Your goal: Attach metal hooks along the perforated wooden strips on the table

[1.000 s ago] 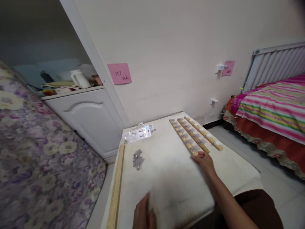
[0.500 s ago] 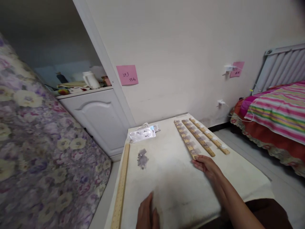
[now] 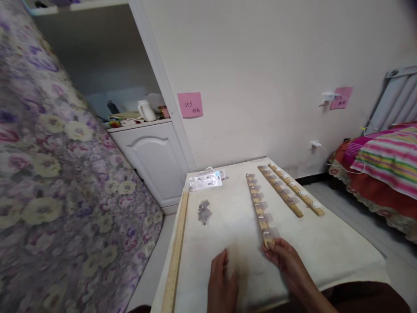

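Note:
Three wooden strips with small metal clips lie on a white table [image 3: 329, 248]. My right hand [image 3: 286, 260] pinches the near end of one strip [image 3: 258, 208], which lies apart from the other two strips [image 3: 282, 196] and points toward me. My left hand [image 3: 223, 282] rests on the tabletop near the front edge, fingers stretched out and holding nothing. A small pile of metal parts [image 3: 204, 212] lies left of the held strip. A clear plastic packet [image 3: 205, 181] sits at the table's far left corner.
A long wooden ruler-like bar [image 3: 176, 256] runs along the table's left edge. A floral mattress [image 3: 48, 174] leans at the left beside a white cupboard [image 3: 156, 154]. A bed with a striped blanket [image 3: 384, 158] stands at the right, and pink notes [image 3: 190, 104] stick to the wall.
My right hand has drawn one strip away from the other two, toward me and to the left. My left hand has shifted slightly forward. The view has turned left.

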`<state>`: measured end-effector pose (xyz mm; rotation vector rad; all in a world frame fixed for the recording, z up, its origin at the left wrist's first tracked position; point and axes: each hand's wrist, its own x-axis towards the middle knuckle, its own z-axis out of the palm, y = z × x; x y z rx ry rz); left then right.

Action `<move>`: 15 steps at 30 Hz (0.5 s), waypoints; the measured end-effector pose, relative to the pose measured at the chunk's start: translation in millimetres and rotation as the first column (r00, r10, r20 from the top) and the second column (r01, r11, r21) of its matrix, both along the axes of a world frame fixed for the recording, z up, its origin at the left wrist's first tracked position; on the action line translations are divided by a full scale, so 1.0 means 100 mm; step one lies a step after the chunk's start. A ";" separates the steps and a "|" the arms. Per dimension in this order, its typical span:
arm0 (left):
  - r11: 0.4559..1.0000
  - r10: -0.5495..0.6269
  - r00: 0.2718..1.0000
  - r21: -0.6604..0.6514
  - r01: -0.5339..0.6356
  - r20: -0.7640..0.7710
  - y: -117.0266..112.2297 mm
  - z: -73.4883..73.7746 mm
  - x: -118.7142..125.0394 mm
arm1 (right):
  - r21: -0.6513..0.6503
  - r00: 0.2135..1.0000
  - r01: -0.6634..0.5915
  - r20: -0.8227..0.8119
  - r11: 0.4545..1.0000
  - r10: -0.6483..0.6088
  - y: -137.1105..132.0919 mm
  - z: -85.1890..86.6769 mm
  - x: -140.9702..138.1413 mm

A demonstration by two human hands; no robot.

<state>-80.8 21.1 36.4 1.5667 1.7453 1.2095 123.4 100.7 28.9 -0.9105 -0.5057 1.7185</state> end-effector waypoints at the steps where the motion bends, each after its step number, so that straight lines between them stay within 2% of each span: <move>1: 0.999 -0.004 1.000 -0.043 0.005 0.028 0.02 0.05 0.11 | 0.007 1.000 -0.008 -0.005 1.000 0.008 -0.10 0.00 -0.05; 5: 0.986 -0.009 0.998 -0.167 0.020 0.068 0.06 0.25 0.47 | 0.035 0.996 -0.088 -0.019 0.996 0.088 -0.42 -0.09 -0.25; 9: 0.983 -0.037 0.993 -0.176 0.056 0.109 0.02 0.38 0.61 | 0.077 0.987 -0.146 0.078 0.986 0.140 -0.61 -0.21 -0.40; 12: 0.978 0.041 0.990 -0.207 -0.013 0.131 -0.03 0.40 0.62 | 0.094 0.951 -0.233 0.231 0.968 0.207 -0.71 -0.23 -0.45; 15: 0.977 0.109 0.989 -0.196 -0.087 0.104 -0.08 0.36 0.60 | 0.108 0.922 -0.265 0.320 0.958 0.219 -0.80 -0.25 -0.52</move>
